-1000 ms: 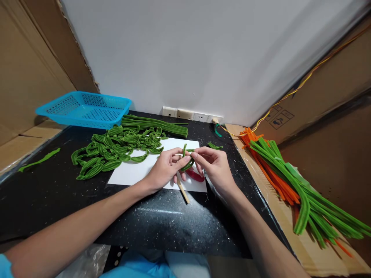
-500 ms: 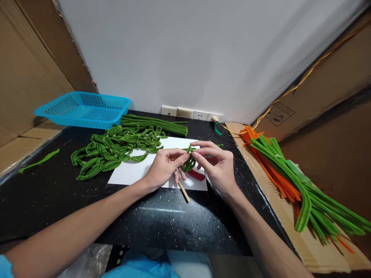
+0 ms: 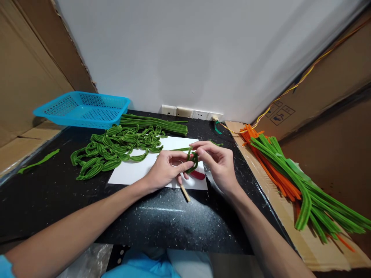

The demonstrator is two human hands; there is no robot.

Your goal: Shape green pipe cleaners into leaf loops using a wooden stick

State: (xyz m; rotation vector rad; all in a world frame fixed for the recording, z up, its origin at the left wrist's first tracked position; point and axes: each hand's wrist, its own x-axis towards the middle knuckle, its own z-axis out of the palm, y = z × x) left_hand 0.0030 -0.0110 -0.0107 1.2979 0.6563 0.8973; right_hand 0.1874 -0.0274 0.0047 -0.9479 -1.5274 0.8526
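Note:
Over the white paper (image 3: 130, 173), my left hand (image 3: 166, 170) pinches a looped dark green pipe cleaner (image 3: 194, 162) between thumb and fingers. My right hand (image 3: 218, 160) meets it from the other side, its fingertips closed on the upper end of the loop. Beneath my hands lie a red curved object (image 3: 198, 175), partly covered, and a thin wooden stick (image 3: 185, 193) that sticks out past the paper's front edge. To the left, a pile of green pipe-cleaner leaf shapes (image 3: 116, 148) overlaps the paper.
A blue perforated basket (image 3: 84, 123) stands at the back left. Behind the pile lies a bundle of straight green pipe cleaners (image 3: 162, 125). On cardboard at the right are green pipe cleaners (image 3: 304, 185) and orange ones (image 3: 275, 175). Wall sockets (image 3: 199, 115) line the back.
The green loop in my fingers has turned and opened out to the right. My right fingers have shifted slightly at its top, and my left hand has barely moved.

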